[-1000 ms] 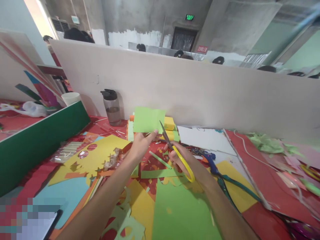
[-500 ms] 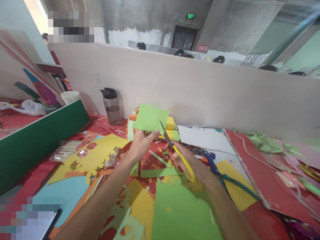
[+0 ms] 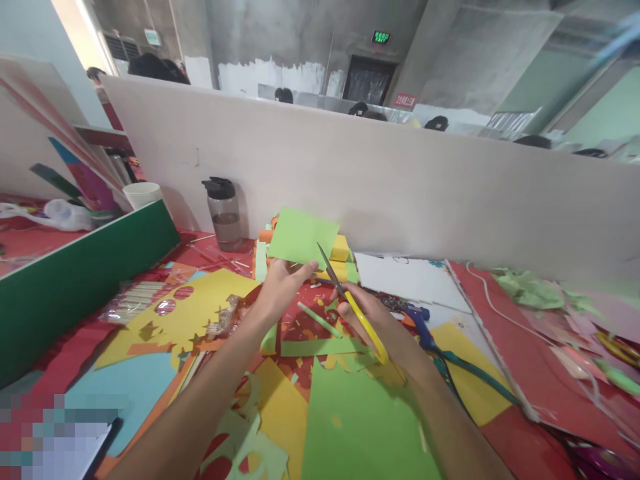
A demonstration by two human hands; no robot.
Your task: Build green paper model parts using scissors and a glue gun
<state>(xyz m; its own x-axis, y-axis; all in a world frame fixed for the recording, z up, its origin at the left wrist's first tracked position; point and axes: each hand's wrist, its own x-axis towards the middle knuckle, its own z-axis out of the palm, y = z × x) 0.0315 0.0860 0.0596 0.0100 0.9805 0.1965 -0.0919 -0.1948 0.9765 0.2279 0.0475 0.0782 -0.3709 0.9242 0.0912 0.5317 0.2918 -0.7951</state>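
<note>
My left hand [image 3: 285,283] pinches the lower edge of a light green sheet of paper [image 3: 304,233], held up in front of me. In my right hand [image 3: 367,313] is a pair of scissors [image 3: 357,312] with yellow handles, its dark blades pointing up and left beside the sheet's right edge. The blades look closed together, just right of the paper. Behind the sheet, partly hidden, are yellow paper pieces [image 3: 341,248] and green rolled ones. Below my hands lie a thin green strip [image 3: 320,320], a wider green strip [image 3: 320,347] and a large green sheet [image 3: 367,427].
A water bottle [image 3: 224,213] stands by the white partition [image 3: 400,187]. To the left are a green board [image 3: 90,280], cut yellow paper [image 3: 200,300] and blue paper [image 3: 125,393]. A blue glue gun [image 3: 420,320] and white boards [image 3: 410,280] lie right, with crumpled green paper [image 3: 527,287] farther over.
My right hand has turned the scissors slightly, so their handles look narrower and the tip sits a little farther left. My left hand and the green sheet stay almost still.
</note>
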